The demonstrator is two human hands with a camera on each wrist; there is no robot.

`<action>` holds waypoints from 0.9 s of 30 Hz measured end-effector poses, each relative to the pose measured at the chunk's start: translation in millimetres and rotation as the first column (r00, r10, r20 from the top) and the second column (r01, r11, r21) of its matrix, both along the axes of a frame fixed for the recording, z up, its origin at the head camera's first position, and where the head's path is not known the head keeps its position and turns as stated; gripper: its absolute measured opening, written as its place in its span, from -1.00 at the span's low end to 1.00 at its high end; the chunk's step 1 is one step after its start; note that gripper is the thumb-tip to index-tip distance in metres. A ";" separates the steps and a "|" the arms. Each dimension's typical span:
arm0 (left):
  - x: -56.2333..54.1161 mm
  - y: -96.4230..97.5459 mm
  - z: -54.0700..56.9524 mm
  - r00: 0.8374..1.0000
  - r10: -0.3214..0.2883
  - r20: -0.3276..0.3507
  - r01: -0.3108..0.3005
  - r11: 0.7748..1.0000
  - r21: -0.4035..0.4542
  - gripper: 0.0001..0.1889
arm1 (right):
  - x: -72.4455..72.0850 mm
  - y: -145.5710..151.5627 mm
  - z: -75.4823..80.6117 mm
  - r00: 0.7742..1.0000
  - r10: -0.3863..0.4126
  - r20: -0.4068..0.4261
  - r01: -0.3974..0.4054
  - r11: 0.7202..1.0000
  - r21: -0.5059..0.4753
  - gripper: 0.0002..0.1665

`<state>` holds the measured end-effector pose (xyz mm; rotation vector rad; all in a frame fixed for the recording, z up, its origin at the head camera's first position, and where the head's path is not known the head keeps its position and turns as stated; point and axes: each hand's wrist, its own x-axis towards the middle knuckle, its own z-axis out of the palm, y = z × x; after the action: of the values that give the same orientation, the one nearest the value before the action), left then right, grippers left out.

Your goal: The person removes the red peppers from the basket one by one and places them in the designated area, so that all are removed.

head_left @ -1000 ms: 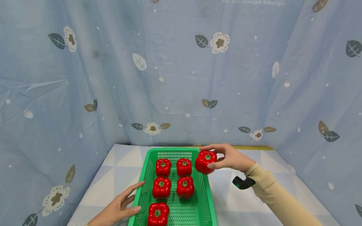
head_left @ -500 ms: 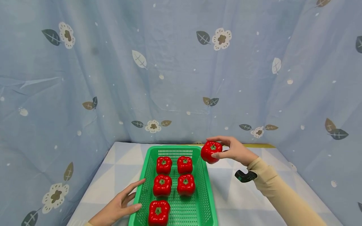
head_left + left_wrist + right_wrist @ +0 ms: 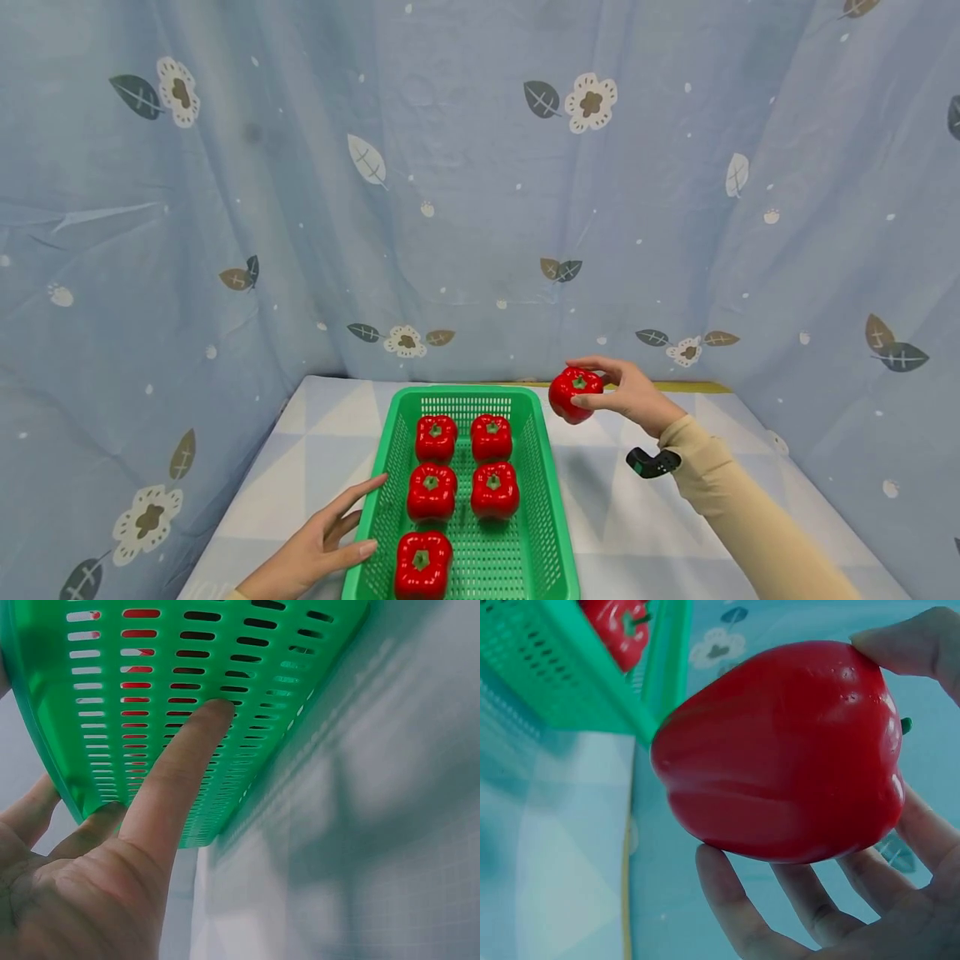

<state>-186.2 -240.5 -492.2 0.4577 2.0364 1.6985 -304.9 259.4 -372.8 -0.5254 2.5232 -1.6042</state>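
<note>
In the head view my right hand (image 3: pixel 630 396) holds a glossy red bell pepper (image 3: pixel 576 395) above the table, just right of the green basket's far right corner. Thumb on one side and fingers on the other grip the pepper (image 3: pixel 787 754) in the right wrist view, its green stem facing the palm side. The slotted green plastic basket (image 3: pixel 558 533) holds several more red bell peppers (image 3: pixel 495 490), standing stem up in two columns. My left hand (image 3: pixel 315 542) rests at its left rim, fingers extended. One fingertip of the left hand (image 3: pixel 112 877) touches the perforated side wall.
A table with a pale triangle-patterned cloth (image 3: pixel 637 517) lies under the basket. Behind and at both sides hangs a blue curtain (image 3: pixel 465 208) with flowers and leaves. A black strap device (image 3: pixel 652 462) sits at the right wrist, over a beige sleeve (image 3: pixel 742 508).
My right hand has carried the bell pepper up and rightward, from over the basket's right rim to outside it. The left hand stays at the left rim.
</note>
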 end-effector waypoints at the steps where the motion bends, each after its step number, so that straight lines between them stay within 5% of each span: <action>1: 0.3 0.1 -0.3 1.000 -0.001 -0.006 0.001 1.000 0.001 -0.25 | -1.4 1.7 -2.4 1.000 -0.009 0.009 0.009 1.000 -0.005 -0.25; 16: 2.2 -1.3 -3.2 0.999 -0.023 -0.045 0.024 1.000 0.015 -0.25 | -19.5 10.5 -42.8 0.993 -0.115 0.029 0.116 0.993 -0.034 -0.23; 27: -1.2 0.1 -2.1 1.000 0.017 0.006 -0.017 1.000 -0.001 -0.25 | -24.5 8.4 -71.3 0.977 -0.198 0.077 0.201 0.979 -0.028 -0.22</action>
<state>-187.4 -240.3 -494.3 0.4357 2.0423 1.7067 -329.4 267.8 -444.1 -0.2158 2.5668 -1.7017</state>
